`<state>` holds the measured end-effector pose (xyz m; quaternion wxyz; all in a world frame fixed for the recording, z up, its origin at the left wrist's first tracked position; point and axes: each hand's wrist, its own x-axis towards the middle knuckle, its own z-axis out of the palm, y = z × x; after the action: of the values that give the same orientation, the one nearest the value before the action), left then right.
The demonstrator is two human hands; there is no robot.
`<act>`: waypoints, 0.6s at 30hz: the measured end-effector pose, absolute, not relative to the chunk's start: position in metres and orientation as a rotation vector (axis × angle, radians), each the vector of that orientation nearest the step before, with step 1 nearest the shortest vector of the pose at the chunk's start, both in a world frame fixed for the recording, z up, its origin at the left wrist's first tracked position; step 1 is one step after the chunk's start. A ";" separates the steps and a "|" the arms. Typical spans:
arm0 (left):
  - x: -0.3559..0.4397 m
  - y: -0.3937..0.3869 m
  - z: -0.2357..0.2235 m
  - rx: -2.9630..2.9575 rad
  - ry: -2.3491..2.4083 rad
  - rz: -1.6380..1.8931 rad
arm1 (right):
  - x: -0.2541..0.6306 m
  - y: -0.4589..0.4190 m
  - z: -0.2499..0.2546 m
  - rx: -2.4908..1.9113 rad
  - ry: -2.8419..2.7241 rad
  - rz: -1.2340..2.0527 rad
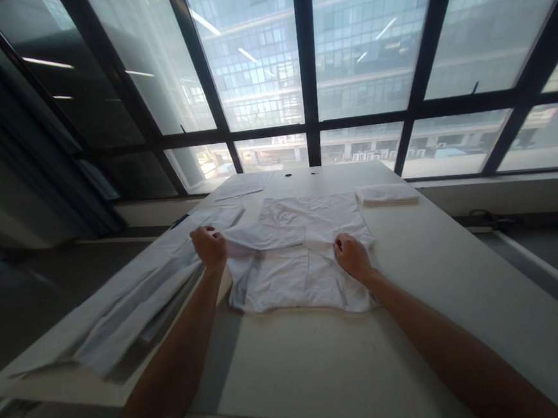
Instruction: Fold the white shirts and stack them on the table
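A thin white garment [284, 273], creased and spread out, lies in front of me on the white table; its exact kind is hard to make out. My left hand [209, 248] is closed on its left side and draws a part of the cloth out to the left, slightly lifted. On the right side, my right hand [352, 255] has its fingers curled round a pinch of the same cloth. Folds run across the middle between both hands.
Along the table's left side lies a long pile of white cloth [136, 297]. A folded white stack [387, 194] rests at the back right, and flat white sheets [239, 187] at the back left. Beyond the white table [450, 298] stand large windows [358, 48].
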<state>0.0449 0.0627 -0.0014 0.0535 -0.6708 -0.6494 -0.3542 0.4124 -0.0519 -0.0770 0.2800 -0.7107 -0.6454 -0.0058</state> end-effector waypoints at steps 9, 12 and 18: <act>0.078 0.071 -0.037 -2.553 -1.980 -0.540 | 0.423 -0.037 -0.090 -1.720 -1.404 0.139; 0.066 0.077 -0.031 -2.515 -2.096 -0.615 | 0.434 -0.030 -0.092 -1.649 -1.163 0.197; 0.012 0.086 0.018 -2.070 -2.323 -1.081 | 0.454 -0.021 -0.093 -1.600 -0.966 0.227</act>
<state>0.0118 0.0859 0.0182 -0.0762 -0.6267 -0.7032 -0.3272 0.4539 -0.0207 -0.0933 0.5886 -0.6871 -0.4146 0.0976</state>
